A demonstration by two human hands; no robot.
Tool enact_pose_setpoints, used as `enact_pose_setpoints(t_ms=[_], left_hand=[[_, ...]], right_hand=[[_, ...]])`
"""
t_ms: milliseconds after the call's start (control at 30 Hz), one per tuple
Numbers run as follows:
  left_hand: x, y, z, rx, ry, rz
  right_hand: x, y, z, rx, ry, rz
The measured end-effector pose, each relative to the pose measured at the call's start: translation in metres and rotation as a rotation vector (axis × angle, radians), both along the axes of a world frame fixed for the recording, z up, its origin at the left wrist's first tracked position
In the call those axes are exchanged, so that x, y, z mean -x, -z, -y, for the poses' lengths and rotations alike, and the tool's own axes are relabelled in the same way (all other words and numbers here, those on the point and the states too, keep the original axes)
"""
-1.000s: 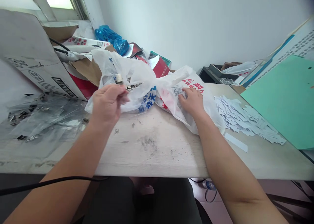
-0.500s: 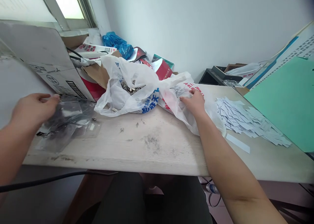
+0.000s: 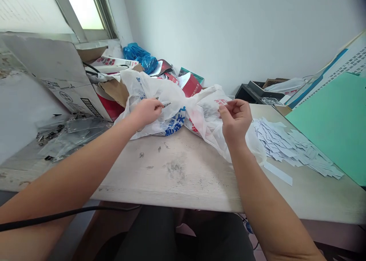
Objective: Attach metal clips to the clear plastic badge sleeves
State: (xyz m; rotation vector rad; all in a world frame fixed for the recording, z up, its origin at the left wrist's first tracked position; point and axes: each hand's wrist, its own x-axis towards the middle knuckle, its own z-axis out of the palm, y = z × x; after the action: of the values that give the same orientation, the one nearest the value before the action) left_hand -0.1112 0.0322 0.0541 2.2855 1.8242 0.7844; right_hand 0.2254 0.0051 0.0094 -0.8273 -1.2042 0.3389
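Observation:
My left hand (image 3: 146, 111) is closed at the mouth of a white plastic bag with blue print (image 3: 171, 118), which holds several small metal parts (image 3: 164, 104). What its fingers pinch is too small to name. My right hand (image 3: 236, 118) is raised above a second white bag with red print (image 3: 208, 116), fingers curled in a pinch around something small and clear that I cannot make out. Both bags lie side by side on the pale wooden table (image 3: 183, 169).
A heap of small clear packets with dark parts (image 3: 67, 133) lies at the left. An open cardboard box (image 3: 65, 78) stands behind it. White paper slips (image 3: 288, 144) pile up at the right beside a green folder (image 3: 334, 120). A black cable (image 3: 57, 215) crosses below the table edge.
My left hand came back from the clear packets at the left to the blue-print bag. My right hand lifted off the red-print bag and curled into a pinch.

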Motion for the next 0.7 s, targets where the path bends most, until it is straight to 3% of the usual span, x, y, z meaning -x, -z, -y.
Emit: enact_pose_setpoints(t_ms=[67, 133, 267, 500, 600, 700], left_hand=[[-0.018, 0.005, -0.034, 0.164, -0.101, -0.053], [-0.028, 0.011, -0.058, 0.227, -0.191, -0.067], [-0.034, 0.021, -0.081, 0.213, -0.267, -0.025], [-0.035, 0.022, -0.075, 0.113, -0.284, 0.096], [-0.03, 0.013, -0.06, -0.059, -0.255, 0.422], [-0.031, 0.001, -0.033, -0.187, -0.092, 0.877]], right_hand=[[0.007, 0.0, 0.007, -0.018, -0.005, 0.047], [0.011, 0.0, 0.011, -0.038, 0.025, 0.101], [0.014, -0.002, 0.013, -0.034, 0.066, 0.101], [0.014, -0.001, 0.012, -0.032, 0.049, 0.086], [0.017, -0.002, 0.015, -0.002, -0.016, 0.041], [0.02, -0.008, 0.02, 0.037, -0.15, -0.047]])
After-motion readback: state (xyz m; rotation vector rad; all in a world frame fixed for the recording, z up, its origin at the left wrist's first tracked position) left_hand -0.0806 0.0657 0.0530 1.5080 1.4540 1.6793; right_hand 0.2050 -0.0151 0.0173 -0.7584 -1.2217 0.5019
